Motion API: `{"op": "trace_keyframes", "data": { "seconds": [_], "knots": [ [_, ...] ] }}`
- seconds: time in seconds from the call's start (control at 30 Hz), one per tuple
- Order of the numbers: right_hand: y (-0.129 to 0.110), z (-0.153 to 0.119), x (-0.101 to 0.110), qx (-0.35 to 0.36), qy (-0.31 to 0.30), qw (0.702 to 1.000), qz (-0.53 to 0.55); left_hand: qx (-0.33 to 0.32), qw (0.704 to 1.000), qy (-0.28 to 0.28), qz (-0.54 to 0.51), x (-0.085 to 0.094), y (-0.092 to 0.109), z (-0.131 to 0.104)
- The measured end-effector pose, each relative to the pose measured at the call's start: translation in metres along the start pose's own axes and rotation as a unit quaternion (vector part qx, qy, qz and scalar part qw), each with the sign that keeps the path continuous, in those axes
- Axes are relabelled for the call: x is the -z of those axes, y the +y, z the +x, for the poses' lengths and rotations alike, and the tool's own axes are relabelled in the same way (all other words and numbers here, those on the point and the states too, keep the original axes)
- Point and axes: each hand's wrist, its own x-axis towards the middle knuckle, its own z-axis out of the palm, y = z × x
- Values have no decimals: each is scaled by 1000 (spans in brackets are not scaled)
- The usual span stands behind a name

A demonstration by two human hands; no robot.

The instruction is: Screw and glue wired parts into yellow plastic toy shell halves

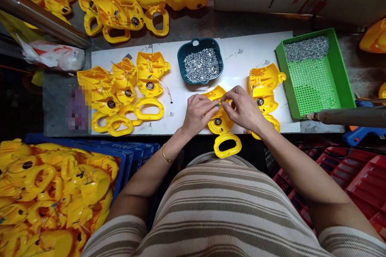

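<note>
Both hands are over one yellow plastic shell (221, 125), which has a round metal-centred part in it and a looped handle at the table's front edge. My left hand (197, 113) reaches in from the left, fingers drawn together at the shell's upper part. From the right comes my right hand (241, 106), thumb and fingertips pinched close to the left fingertips. Whatever lies between the fingertips is too small to make out. Another yellow shell (263, 82) lies just right of my right hand. Behind the hands sits a dark teal bowl (183, 65) of small metal pieces.
Several yellow shells (150, 68) lie at the left on white sheeting. A green basket (342, 76) with metal pieces stands right. Metal poles (45, 18) cross both sides. A blue crate (125, 168) of shells and red crates (362, 180) flank the body.
</note>
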Motion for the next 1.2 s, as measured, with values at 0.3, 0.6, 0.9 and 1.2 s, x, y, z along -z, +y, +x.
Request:
{"op": "trace_keyframes", "data": {
  "seconds": [0.3,0.6,0.9,1.2],
  "knots": [
    [-1,-32,-7,-23,-18,995,-97,-6,993,52,107,-6,12,-11],
    [-6,-37,-14,-22,9,997,-79,25,984,4,178,-8,19,-8],
    [-12,-31,-7,-14,-17,990,-136,36,980,-21,192,-6,24,-2],
    [-19,-17,-2,4,-37,988,-148,54,980,-50,186,-4,21,1]
  ]
}}
